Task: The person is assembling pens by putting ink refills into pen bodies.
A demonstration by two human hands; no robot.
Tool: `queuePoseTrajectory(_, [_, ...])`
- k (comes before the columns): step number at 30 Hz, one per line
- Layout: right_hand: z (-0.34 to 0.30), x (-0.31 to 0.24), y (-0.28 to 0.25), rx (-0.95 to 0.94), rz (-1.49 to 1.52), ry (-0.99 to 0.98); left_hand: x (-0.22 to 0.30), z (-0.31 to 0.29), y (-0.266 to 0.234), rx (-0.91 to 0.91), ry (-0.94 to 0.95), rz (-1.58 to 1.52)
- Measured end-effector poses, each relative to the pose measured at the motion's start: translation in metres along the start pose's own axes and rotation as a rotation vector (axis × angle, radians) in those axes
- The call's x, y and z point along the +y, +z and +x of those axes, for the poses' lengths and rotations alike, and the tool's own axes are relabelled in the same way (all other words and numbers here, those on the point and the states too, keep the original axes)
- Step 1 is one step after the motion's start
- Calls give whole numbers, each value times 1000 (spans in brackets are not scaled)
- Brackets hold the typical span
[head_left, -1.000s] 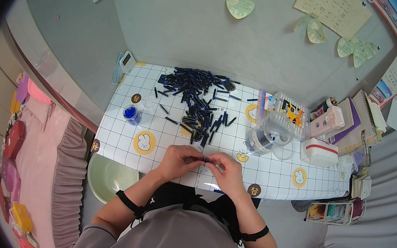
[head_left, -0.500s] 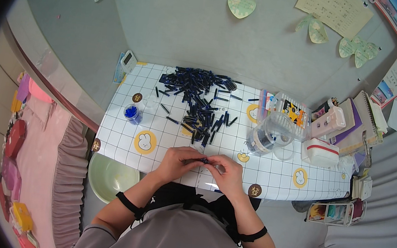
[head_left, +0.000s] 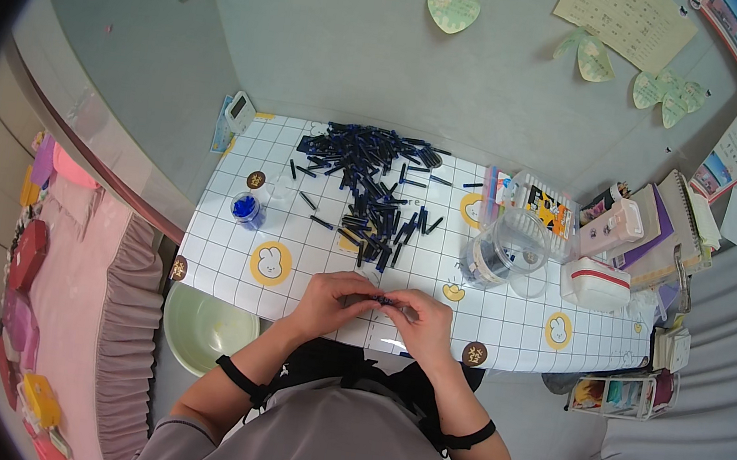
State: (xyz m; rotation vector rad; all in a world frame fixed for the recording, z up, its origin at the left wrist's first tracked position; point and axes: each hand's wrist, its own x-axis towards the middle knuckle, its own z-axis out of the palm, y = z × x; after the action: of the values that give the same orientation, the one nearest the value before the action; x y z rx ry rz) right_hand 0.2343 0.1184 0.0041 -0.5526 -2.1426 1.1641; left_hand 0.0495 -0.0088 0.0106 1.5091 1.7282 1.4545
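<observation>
Near the front edge of the table, my left hand [head_left: 331, 303] and my right hand [head_left: 421, 321] meet with their fingertips pinched. Between them is a small dark ink cartridge [head_left: 385, 301], mostly covered by the fingers. Beyond my hands lies a heap of dark blue-black ink cartridges [head_left: 363, 158], with a looser cluster trailing toward me. On the left stands a small clear jar [head_left: 248, 212] with bright blue little pieces in it. To the right, a large clear plastic jar [head_left: 486, 261] leans on its side, some dark pieces showing inside.
The table [head_left: 412, 327] has a white gridded cover. Along its right side are a plastic pencil box [head_left: 542, 205], a white pouch [head_left: 599, 284] and upright notebooks [head_left: 678, 217]. A digital timer [head_left: 238, 113] stands at the back left corner. Below the left edge sits a pale green basin [head_left: 207, 330].
Both hands stay together in nearly the same place, with only a slight shift of the fingers around the cartridge. The view has tilted a little; the heap looks the same.
</observation>
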Motion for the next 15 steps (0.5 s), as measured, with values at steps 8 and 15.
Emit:
queuePoseTrajectory(8, [-2, 3, 3, 0, -14, 18, 0, 0, -3, -3, 59, 23])
queuePoseTrajectory(15, [-3, -7, -4, 13, -56, 18, 11, 2, -4, -60, -39, 14])
